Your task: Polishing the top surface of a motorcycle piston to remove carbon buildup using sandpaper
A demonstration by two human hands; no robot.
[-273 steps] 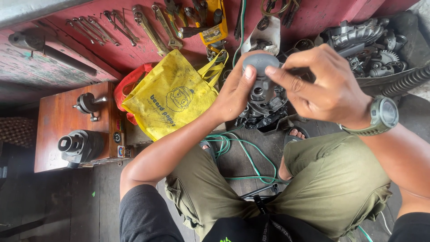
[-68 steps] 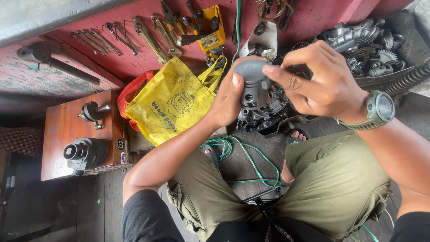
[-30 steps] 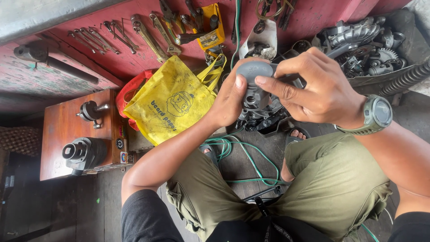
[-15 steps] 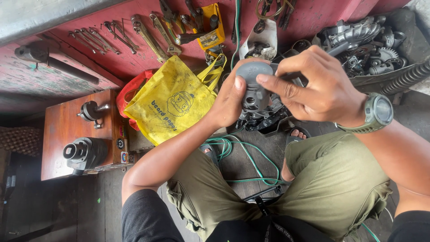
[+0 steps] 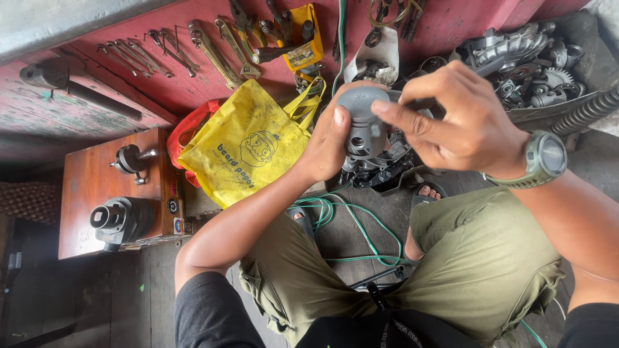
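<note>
We've got the grey, round-topped metal engine part [image 5: 362,125] up above our knees — left hand [image 5: 325,145] clenched around its side, right hand [image 5: 461,122] pinching something at its rim; it isn't bolted yet — wrenches [image 5: 213,48] lie untouched beyond.

A crumpled yellow bag [image 5: 248,145] with a dark printed emblem lies on a red bag [image 5: 184,138], beside a wooden box [image 5: 87,187] bearing small round stickers [image 5: 174,206].
</note>
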